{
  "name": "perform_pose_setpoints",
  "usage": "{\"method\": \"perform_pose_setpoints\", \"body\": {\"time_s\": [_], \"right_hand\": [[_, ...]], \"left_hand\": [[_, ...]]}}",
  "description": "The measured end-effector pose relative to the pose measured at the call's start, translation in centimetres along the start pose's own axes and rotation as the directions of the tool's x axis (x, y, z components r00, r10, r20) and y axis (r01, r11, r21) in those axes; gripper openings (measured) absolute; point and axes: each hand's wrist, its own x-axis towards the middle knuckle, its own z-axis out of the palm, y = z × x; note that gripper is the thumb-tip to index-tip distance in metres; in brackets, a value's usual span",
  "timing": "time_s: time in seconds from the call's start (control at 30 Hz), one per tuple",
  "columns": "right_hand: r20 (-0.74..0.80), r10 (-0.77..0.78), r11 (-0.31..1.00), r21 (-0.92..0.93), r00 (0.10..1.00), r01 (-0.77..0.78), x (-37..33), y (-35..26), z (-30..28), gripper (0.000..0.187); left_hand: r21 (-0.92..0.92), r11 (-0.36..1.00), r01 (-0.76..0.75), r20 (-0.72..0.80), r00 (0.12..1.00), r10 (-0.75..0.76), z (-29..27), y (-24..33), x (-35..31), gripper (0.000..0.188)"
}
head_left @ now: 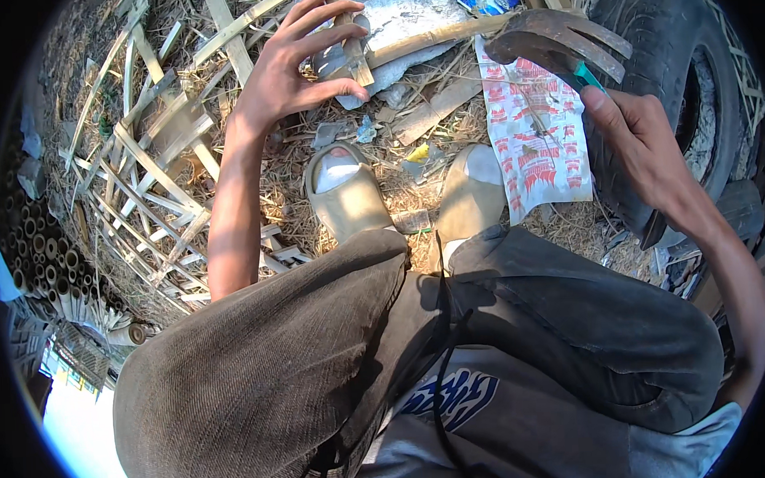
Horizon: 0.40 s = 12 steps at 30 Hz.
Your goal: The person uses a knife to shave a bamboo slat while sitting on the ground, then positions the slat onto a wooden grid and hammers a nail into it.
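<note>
My left hand (305, 60) is at the upper middle with its fingers apart and its thumb stretched out. Its fingertips are around a short flat bamboo piece (357, 56), seemingly touching its upper part. That piece crosses a curved bamboo strip (439, 36), which lies over a pale stone block (412, 9). At the upper right my right hand (640, 137) is closed around the teal handle of a claw hammer (553, 43). The hammer's dark, rusty head is raised above a printed plastic sheet (535, 141), its claw pointing right. Most of the handle is hidden by my hand.
A black tyre (657, 31) stands close beside my right hand. Split bamboo strips (165, 162) form a loose lattice on the left. Bundled bamboo poles (41, 247) are stacked at the far left. My sandalled feet (347, 190) rest on straw-littered ground near a flat wooden scrap (437, 111).
</note>
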Motion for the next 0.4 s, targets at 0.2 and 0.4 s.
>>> {"method": "perform_pose_setpoints", "body": {"time_s": [0.2,0.4], "right_hand": [[0.015,0.042,0.997,0.059,0.999,-0.043,-0.8,2.5,3.0,0.062],[0.015,0.037,0.989,0.142,0.999,-0.039,0.9,1.8,7.5,0.055]], "left_hand": [[0.08,0.995,0.065,0.131,0.989,-0.075,0.4,0.5,0.7,0.075],[0.061,0.998,0.027,0.097,0.995,-0.033,1.6,-0.9,0.1,0.07]]}}
